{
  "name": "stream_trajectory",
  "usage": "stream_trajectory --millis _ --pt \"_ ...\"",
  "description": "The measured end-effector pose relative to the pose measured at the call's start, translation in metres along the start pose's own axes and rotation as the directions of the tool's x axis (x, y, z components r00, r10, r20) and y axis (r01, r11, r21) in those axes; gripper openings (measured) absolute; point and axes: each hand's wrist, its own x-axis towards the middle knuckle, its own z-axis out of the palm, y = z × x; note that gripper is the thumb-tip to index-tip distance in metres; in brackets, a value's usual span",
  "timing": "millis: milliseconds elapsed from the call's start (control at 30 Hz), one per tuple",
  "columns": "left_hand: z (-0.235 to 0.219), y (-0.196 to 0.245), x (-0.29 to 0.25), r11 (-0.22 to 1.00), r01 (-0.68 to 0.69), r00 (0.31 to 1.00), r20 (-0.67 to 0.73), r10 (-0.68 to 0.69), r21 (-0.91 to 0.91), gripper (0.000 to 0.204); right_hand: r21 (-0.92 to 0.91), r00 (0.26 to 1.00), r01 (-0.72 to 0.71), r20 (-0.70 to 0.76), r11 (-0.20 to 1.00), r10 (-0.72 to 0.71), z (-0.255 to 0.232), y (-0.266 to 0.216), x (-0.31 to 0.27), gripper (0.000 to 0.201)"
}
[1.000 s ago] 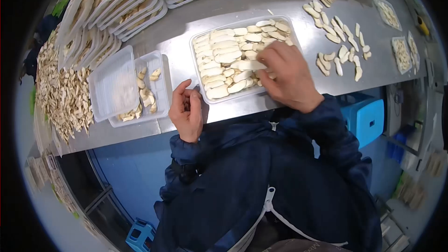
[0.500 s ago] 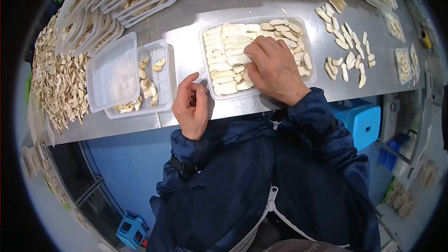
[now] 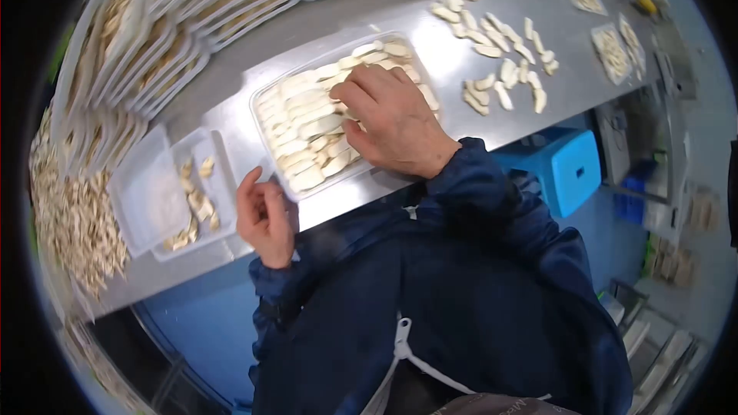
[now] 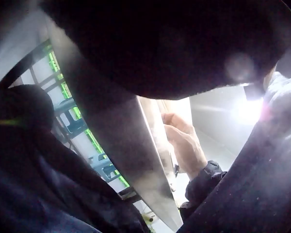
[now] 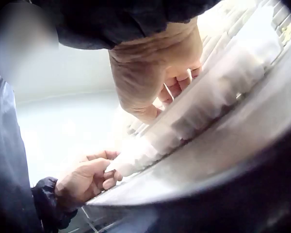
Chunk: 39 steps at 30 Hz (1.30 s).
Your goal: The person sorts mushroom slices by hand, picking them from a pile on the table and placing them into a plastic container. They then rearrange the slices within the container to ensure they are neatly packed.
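1. While my left hand (image 3: pixel 265 215) stays at the near corner of the tray (image 3: pixel 270 92), its fingers are curled and pinch the tray's edge, just as they did a moment ago. That tells me the tray is being held still so it does not slide.
2. To the left of that hand sits a small box (image 3: pixel 201 192) with a few slices in it, and past it a big heap (image 3: pixel 73 223) of loose slices. Neither one looks changed.
3. The tray sits in the middle of the table (image 3: pixel 461 100), close to the near edge. It is nearly full of slices (image 3: pixel 304 127) laid in rows.
4. My right hand (image 3: pixel 388 119) was picking at the right side of the tray a moment ago. Now it lies flat over the slices with its fingers bent down onto them. I cannot tell if it holds a slice. I think I am pressing or nudging the rows so they fit, so the tray looks almost done.
5. On the right, loose slices (image 3: pixel 500 77) lie spread out on the table, away from both hands.
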Motion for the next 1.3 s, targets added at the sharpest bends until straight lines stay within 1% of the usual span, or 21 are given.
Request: stream_trajectory --millis 33,100,133,200,267,300,333,433,500,567,667,700,800,967,1300 --pt "0.000 -0.002 0.000 1.000 -0.001 1.000 -0.003 0.001 0.013 0.030 -0.035 0.998 -0.024 -0.051 0.999 0.023 -0.014 0.005 -0.002 0.032" --pt "-0.001 0.001 0.000 1.000 0.002 1.000 0.026 -0.001 -0.019 0.031 -0.118 0.974 -0.128 -0.204 0.985 0.102 -0.045 0.027 -0.016 0.026" --pt "-0.002 0.001 0.000 1.000 -0.002 0.999 0.032 0.002 -0.025 0.032 -0.146 0.951 -0.176 -0.280 0.973 0.130 -0.063 0.041 -0.025 0.023" --pt "-0.002 -0.001 0.000 1.000 0.001 0.999 0.038 -0.001 -0.019 0.032 -0.221 0.903 -0.313 -0.370 0.924 0.218 -0.105 0.079 -0.053 0.019" --pt "-0.003 -0.001 0.000 1.000 0.001 0.999 0.045 -0.001 -0.007 0.031 -0.264 0.824 -0.520 -0.407 0.813 0.395 -0.143 0.116 -0.090 0.011" --pt "-0.003 0.000 0.000 1.000 -0.001 0.999 0.050 0.001 0.001 0.031 -0.359 0.782 -0.618 -0.372 0.699 0.500 -0.159 0.125 -0.107 0.009" --pt "-0.002 0.001 0.000 1.000 -0.003 0.999 0.054 0.003 0.010 0.030 -0.450 0.720 -0.690 -0.347 0.566 0.601 -0.170 0.133 -0.122 0.010" --pt "0.000 0.003 0.001 1.000 -0.001 0.999 0.044 0.000 0.014 0.030 -0.460 0.666 -0.719 -0.241 0.521 0.706 -0.182 0.152 -0.153 0.018" --pt "-0.001 0.002 0.001 1.000 0.020 0.999 0.036 -0.020 0.010 0.029 -0.388 0.669 -0.728 -0.221 0.565 0.709 -0.174 0.158 -0.158 0.020" --pt "-0.001 0.000 0.002 1.000 0.002 0.999 0.032 -0.003 0.022 0.029 -0.328 0.666 -0.739 -0.216 0.589 0.714 -0.165 0.159 -0.150 0.022" --pt "-0.001 -0.001 0.002 1.000 0.002 1.000 0.022 -0.003 0.028 0.029 -0.355 0.736 -0.676 -0.273 0.646 0.620 -0.152 0.168 -0.133 0.023" --pt "-0.001 -0.001 0.002 1.000 0.006 1.000 0.018 -0.007 0.027 0.029 -0.340 0.745 -0.666 -0.264 0.664 0.612 -0.148 0.174 -0.127 0.025" --pt "0.000 0.000 0.001 1.000 0.017 1.000 0.010 -0.018 0.019 0.030 -0.313 0.726 -0.686 -0.238 0.656 0.645 -0.140 0.183 -0.110 0.026" --pt "0.001 0.002 0.001 0.999 0.002 1.000 0.011 -0.003 0.034 0.030 -0.380 0.755 -0.647 -0.198 0.661 0.626 -0.132 0.202 -0.105 0.022" --pt "-0.002 0.003 0.000 0.999 0.026 0.999 0.036 -0.027 0.043 0.030 -0.489 0.788 -0.565 -0.081 0.665 0.611 -0.140 0.205 -0.100 0.019"
